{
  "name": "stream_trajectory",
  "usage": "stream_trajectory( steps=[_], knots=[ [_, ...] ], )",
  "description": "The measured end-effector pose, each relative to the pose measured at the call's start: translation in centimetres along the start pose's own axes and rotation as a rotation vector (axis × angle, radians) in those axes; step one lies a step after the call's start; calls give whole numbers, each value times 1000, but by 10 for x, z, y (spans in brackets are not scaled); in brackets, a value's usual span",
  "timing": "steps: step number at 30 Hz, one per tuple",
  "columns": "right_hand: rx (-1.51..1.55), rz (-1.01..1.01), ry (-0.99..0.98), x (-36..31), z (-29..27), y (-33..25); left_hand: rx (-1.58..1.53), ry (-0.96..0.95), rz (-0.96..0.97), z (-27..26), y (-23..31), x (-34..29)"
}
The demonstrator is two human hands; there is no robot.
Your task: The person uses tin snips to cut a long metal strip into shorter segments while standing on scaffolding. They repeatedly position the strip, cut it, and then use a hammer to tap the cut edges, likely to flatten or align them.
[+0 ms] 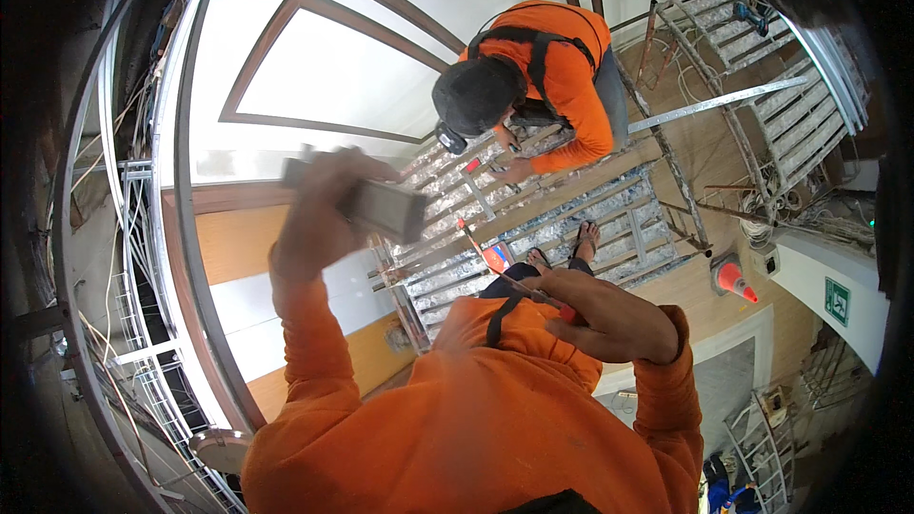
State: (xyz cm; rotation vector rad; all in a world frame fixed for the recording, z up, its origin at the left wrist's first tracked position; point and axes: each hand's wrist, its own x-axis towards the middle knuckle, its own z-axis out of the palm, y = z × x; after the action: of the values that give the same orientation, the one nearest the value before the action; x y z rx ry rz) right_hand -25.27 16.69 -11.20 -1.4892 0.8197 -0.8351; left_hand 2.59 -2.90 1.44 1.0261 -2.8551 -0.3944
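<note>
My left hand (319, 219) is raised at chest height and grips a short grey metal channel piece (381, 207), blurred, held level. My right hand (609, 319) is closed around a slim tool with a red handle (562, 306), whose thin metal end points up-left toward the other hand. Both arms are in orange sleeves. I stand in sandals on a scaffold platform of metal planks (571, 224). A co-worker in an orange shirt and dark cap (547, 76) crouches on the same platform just ahead, hands low on the planks by a small red-tipped tool (471, 165).
A white wall panel with brown trim (314, 67) rises on the left, with cable trays (133, 257) beside it. Far below lie an orange traffic cone (733, 278), a coil of cable (773, 205) and a green exit sign (838, 300). More scaffold frames (762, 57) stand at the upper right.
</note>
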Motion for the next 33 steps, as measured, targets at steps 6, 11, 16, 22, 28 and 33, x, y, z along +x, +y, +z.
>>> stream_trajectory(
  steps=[6, 11, 16, 22, 28, 33],
  knots=[
    [183, 28, 144, 16, 0, -2, -519, -256, 26, 42, 37, 13],
    [224, 88, 332, 11, 6, 5, -538, -334, 27, 51, 33, 17],
    [235, -8, 678, 25, 9, -11, -435, -391, -43, 64, 52, 22],
    [-21, -121, 784, 50, 23, -4, -239, -143, 99, 79, 45, 12],
    [-154, -319, 731, 64, 15, -20, -30, -195, 39, 34, 51, 7],
    [13, -335, 886, 78, 28, 3, -41, 14, 99, 29, 57, 16]
  ],
)
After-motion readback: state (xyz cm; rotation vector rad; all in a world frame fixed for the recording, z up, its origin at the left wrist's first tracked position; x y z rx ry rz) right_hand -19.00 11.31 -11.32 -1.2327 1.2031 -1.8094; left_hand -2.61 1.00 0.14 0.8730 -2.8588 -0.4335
